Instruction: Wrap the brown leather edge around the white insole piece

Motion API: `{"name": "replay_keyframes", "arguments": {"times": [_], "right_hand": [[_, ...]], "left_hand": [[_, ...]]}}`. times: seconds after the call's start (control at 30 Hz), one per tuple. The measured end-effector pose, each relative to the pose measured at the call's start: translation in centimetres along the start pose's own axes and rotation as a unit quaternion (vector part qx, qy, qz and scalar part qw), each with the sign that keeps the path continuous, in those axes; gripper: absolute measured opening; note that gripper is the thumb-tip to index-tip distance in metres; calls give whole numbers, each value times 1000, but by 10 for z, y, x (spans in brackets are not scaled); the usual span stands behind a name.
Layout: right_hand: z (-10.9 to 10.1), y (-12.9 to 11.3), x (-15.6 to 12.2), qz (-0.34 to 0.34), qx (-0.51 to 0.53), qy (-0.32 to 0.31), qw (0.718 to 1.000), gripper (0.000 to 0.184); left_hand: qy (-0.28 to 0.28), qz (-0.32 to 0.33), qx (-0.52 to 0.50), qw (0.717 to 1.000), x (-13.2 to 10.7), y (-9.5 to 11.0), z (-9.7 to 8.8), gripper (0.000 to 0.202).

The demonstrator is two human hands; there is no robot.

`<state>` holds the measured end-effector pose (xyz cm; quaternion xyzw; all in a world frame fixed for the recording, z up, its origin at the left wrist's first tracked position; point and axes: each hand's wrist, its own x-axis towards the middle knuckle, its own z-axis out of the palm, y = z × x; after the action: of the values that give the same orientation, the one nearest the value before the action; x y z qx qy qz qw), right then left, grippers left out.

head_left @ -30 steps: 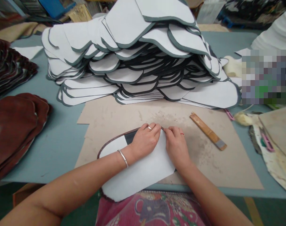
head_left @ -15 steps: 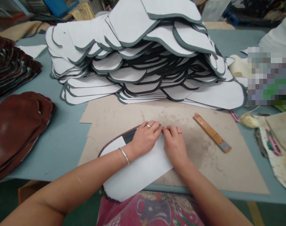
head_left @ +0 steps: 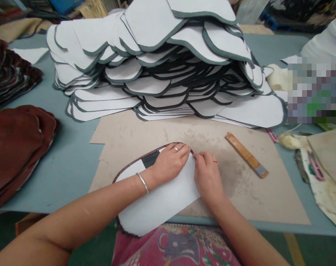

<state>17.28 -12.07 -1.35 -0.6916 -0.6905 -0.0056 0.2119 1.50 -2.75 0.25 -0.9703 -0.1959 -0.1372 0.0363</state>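
A white-backed leather piece (head_left: 157, 201) with a dark brown folded rim lies on a tan cardboard sheet (head_left: 240, 184), its near end hanging over the table edge. My left hand (head_left: 169, 162) lies flat on the piece, fingers together and stretched toward the far rim. My right hand (head_left: 208, 173) sits just right of it, fingers curled and pinching the rim of the piece at its far right edge. A silver bracelet is on my left wrist.
A tall heap of white pieces with grey rims (head_left: 162, 62) fills the table behind. A wooden-handled tool (head_left: 247, 155) lies right of my hands. Stacks of brown leather pieces (head_left: 15, 147) sit at the left. Cloth and scraps (head_left: 320, 173) lie at the right.
Both hands have shifted slightly along the rim of the piece; the piece has turned a little. The view has drifted slightly.
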Motion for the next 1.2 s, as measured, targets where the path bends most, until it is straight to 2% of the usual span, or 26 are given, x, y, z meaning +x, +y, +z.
{"name": "replay_keyframes", "arguments": {"times": [0.13,0.27,0.6,0.7,0.83,0.93,1.2], "right_hand": [[-3,-4,-4,3,-9,-10,1000,29],[-8,-4,-11,7,-10,-8,1000,28],[-21,1,-49,6,-4,0,1000,31],[-19,2,-44,0,0,-4,1000,31],[-11,3,-18,-28,18,-21,999,29],[-8,7,-5,-36,39,-24,998,28],[-8,8,-20,2,62,-4,998,31]], "left_hand": [[-11,-13,0,1000,1,3,-3,31],[-21,19,-7,1000,2,6,-5,31],[-69,36,-6,997,0,9,-16,36],[-55,41,-6,998,1,11,-16,34],[-38,7,-6,999,-1,9,-12,33],[-26,21,-25,999,-5,7,-8,31],[-35,27,-23,999,-6,8,-10,31]]}}
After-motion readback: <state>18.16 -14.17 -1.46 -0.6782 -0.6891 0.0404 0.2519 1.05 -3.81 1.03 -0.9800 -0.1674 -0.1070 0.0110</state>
